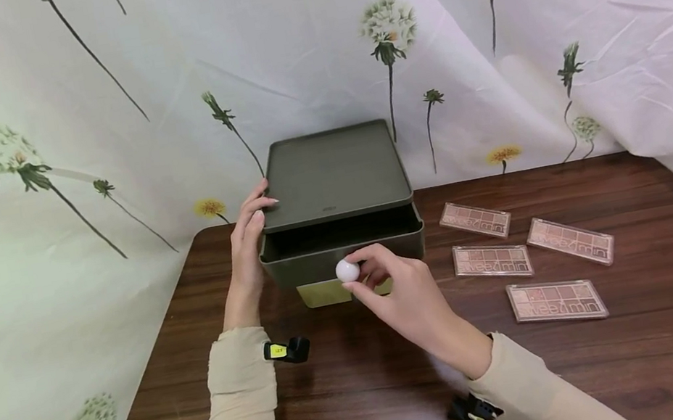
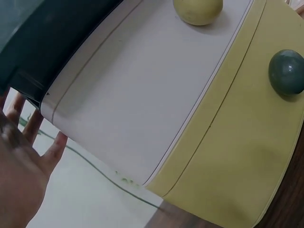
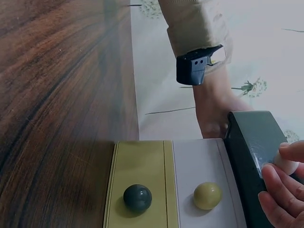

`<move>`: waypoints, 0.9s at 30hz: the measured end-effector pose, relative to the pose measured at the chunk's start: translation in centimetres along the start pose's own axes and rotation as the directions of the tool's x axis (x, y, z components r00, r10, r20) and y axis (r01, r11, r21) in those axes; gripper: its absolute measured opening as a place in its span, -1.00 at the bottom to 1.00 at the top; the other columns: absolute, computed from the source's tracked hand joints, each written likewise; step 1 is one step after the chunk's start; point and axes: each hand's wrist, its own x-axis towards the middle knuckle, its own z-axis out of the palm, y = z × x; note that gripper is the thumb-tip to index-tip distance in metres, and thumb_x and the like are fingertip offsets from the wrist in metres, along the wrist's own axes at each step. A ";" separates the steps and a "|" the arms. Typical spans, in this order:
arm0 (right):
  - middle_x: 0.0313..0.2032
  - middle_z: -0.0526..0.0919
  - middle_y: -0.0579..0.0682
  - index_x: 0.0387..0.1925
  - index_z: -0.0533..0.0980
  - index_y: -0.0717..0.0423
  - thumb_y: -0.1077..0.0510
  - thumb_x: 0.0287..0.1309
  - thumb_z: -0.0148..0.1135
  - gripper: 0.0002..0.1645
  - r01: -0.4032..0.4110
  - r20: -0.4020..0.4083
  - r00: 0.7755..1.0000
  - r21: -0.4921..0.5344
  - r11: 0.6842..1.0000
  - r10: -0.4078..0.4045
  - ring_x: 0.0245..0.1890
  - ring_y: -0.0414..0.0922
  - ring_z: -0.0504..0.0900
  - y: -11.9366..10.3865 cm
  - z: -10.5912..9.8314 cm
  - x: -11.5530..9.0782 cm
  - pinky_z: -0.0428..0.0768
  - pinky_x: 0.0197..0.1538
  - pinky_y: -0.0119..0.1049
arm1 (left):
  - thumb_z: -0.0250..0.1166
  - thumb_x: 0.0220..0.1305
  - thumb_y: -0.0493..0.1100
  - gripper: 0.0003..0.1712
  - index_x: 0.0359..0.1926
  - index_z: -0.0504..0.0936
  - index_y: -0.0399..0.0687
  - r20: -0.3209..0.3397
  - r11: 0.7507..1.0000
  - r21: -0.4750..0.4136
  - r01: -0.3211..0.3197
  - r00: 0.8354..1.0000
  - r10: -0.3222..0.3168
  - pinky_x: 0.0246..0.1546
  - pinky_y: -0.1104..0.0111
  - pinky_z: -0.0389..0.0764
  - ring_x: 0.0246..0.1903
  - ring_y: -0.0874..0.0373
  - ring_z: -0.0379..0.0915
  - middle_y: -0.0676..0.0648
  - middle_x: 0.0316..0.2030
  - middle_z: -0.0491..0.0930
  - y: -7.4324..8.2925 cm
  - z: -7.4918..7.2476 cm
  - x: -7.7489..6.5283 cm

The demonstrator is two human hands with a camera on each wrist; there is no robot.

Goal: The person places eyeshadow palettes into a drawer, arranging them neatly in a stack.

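A dark green drawer box (image 1: 333,170) stands on the table against the cloth, its top drawer (image 1: 309,269) pulled partly out. My right hand (image 1: 409,294) pinches the drawer's round white knob (image 1: 347,270) between thumb and fingers. On the box's left side rests my left hand (image 1: 245,246), with fingertips over the top edge; its fingers look spread in the left wrist view. Below the green drawer come a white drawer (image 2: 128,95) with a yellow knob (image 3: 207,195) and a yellow drawer (image 2: 237,137) with a dark green knob (image 3: 137,198); both appear closed.
Several eyeshadow palettes, one of them the nearest palette (image 1: 557,300), lie flat on the brown wooden table (image 1: 354,405) right of the box. White cloth (image 1: 309,38) printed with dandelions hangs behind and at the sides.
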 end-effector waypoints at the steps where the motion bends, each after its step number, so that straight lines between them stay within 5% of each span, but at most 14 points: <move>1: -0.38 0.70 -0.11 -0.07 0.57 0.10 0.25 0.03 0.50 -0.61 0.003 0.005 1.000 -0.003 1.000 -0.003 -0.44 -0.31 0.63 -0.1 -0.1 -0.1 0.63 -0.29 -0.40 | -0.06 0.45 -0.13 -0.67 -0.02 0.63 0.12 0.000 1.000 -0.002 -0.003 1.000 0.003 0.41 0.12 -0.04 0.46 0.13 -0.01 -0.09 0.41 0.28 0.0 0.0 0.0; 27: -0.37 0.71 -0.20 -0.08 0.56 0.00 0.23 0.05 0.49 -0.61 0.052 0.064 0.997 0.023 0.998 -0.053 -0.50 -0.41 0.56 -2.7 -1.2 -2.8 0.55 -0.40 -0.50 | -0.12 0.47 -0.22 -0.62 0.05 0.59 -0.18 0.068 0.997 0.046 -0.061 0.996 0.058 0.43 0.13 -0.08 0.49 0.03 -0.06 -0.22 0.44 0.21 -0.3 -0.6 0.3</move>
